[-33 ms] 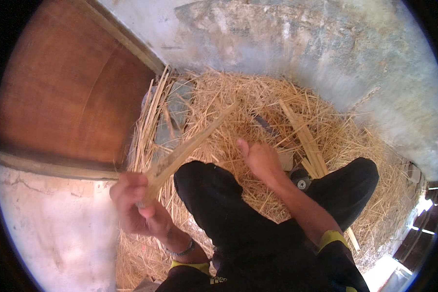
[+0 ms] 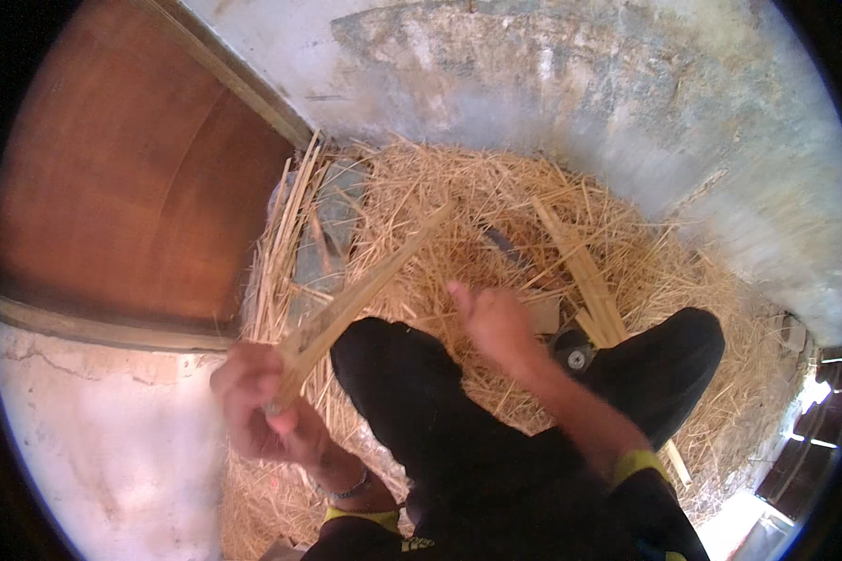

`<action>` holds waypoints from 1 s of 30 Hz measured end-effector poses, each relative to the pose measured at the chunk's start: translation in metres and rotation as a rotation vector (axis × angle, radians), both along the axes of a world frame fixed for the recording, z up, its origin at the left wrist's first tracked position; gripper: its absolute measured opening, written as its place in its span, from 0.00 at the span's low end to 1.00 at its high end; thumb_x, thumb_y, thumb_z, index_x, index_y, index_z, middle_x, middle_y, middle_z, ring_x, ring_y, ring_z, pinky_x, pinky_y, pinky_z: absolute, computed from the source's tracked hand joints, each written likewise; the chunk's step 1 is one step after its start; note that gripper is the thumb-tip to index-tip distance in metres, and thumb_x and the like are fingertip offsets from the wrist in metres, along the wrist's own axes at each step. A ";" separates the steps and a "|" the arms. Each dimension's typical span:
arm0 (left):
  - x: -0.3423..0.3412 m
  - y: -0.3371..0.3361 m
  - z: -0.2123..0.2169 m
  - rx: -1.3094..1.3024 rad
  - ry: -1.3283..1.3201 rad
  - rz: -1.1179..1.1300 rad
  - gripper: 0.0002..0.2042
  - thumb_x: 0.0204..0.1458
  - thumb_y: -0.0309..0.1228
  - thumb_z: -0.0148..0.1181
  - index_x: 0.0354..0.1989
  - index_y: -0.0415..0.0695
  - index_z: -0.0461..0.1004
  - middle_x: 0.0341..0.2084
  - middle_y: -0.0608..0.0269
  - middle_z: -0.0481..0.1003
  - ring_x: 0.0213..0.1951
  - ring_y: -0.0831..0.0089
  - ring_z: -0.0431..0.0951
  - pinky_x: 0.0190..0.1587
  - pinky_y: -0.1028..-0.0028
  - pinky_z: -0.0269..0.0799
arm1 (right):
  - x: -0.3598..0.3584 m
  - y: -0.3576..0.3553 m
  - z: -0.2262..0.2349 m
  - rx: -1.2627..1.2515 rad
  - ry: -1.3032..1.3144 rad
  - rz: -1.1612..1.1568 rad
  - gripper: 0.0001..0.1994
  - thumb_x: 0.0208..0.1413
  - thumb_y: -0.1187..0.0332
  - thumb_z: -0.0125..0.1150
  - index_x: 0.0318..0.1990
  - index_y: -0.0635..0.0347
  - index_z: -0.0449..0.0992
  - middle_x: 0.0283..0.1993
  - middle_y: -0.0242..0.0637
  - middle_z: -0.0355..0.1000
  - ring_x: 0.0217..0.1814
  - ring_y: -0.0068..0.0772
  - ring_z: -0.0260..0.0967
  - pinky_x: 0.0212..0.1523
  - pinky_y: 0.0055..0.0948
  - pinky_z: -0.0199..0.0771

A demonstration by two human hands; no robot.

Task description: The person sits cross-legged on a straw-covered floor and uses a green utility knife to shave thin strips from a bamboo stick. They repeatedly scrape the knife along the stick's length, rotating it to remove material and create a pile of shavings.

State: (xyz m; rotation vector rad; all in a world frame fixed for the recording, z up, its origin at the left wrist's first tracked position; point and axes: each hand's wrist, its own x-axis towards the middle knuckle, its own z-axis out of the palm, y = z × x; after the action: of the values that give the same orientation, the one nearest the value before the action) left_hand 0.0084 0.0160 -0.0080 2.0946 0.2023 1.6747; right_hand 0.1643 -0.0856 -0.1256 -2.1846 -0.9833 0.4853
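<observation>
Slat (image 2: 365, 287) slants over the straw (image 2: 496, 168), its near, wider end clasped in the left hand (image 2: 264, 404), while whether the blurred right hand (image 2: 500, 323) grips anything I cannot tell; it looks light, stiff and probably splintery, best held by that broad end.

Left hand (image 2: 264, 407) grips, fingers (image 2: 240, 377) curled toward thumb (image 2: 283, 420). Right forearm (image 2: 585, 411) angles forward and inward; right hand (image 2: 499, 324) appears blurred, one digit (image 2: 457, 294) protruding ahead.
</observation>
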 end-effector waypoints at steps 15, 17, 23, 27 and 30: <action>0.004 0.014 -0.008 -0.004 -0.063 0.023 0.18 0.54 0.52 0.46 0.32 0.48 0.63 0.30 0.58 0.66 0.27 0.70 0.65 0.28 0.73 0.61 | -0.027 -0.001 0.064 0.404 0.180 0.090 0.26 0.61 0.53 0.38 0.24 0.67 0.72 0.14 0.55 0.65 0.19 0.57 0.67 0.20 0.47 0.66; -0.001 0.016 -0.012 -0.027 -0.061 -0.077 0.19 0.53 0.52 0.48 0.36 0.47 0.65 0.34 0.58 0.66 0.36 0.67 0.65 0.39 0.67 0.63 | -0.036 0.010 0.047 0.395 0.205 0.075 0.26 0.61 0.52 0.39 0.24 0.66 0.72 0.13 0.55 0.65 0.18 0.57 0.67 0.18 0.47 0.66; -0.008 0.027 -0.013 -0.086 -0.067 0.014 0.20 0.52 0.53 0.48 0.35 0.47 0.64 0.34 0.57 0.65 0.37 0.67 0.65 0.40 0.67 0.64 | -0.034 0.015 0.062 0.184 0.079 0.079 0.21 0.60 0.56 0.41 0.24 0.64 0.71 0.15 0.53 0.65 0.21 0.57 0.66 0.24 0.48 0.65; 0.004 0.018 -0.006 0.002 -0.049 0.058 0.18 0.54 0.53 0.45 0.30 0.49 0.62 0.29 0.60 0.65 0.27 0.72 0.63 0.29 0.71 0.61 | -0.043 0.016 0.046 0.257 0.087 0.032 0.23 0.60 0.55 0.41 0.23 0.64 0.71 0.15 0.54 0.66 0.19 0.56 0.67 0.21 0.47 0.66; 0.008 0.018 -0.001 0.008 -0.042 0.086 0.18 0.54 0.52 0.45 0.30 0.49 0.62 0.29 0.60 0.66 0.27 0.72 0.64 0.29 0.71 0.61 | -0.025 0.021 0.021 0.250 0.012 -0.064 0.24 0.60 0.54 0.40 0.22 0.64 0.71 0.12 0.51 0.65 0.15 0.55 0.66 0.16 0.45 0.67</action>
State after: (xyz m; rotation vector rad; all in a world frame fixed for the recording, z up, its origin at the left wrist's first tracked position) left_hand 0.0168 0.0345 -0.0092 2.0809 0.2764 1.7702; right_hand 0.1390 -0.0641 -0.1050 -1.9794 -0.9126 0.3268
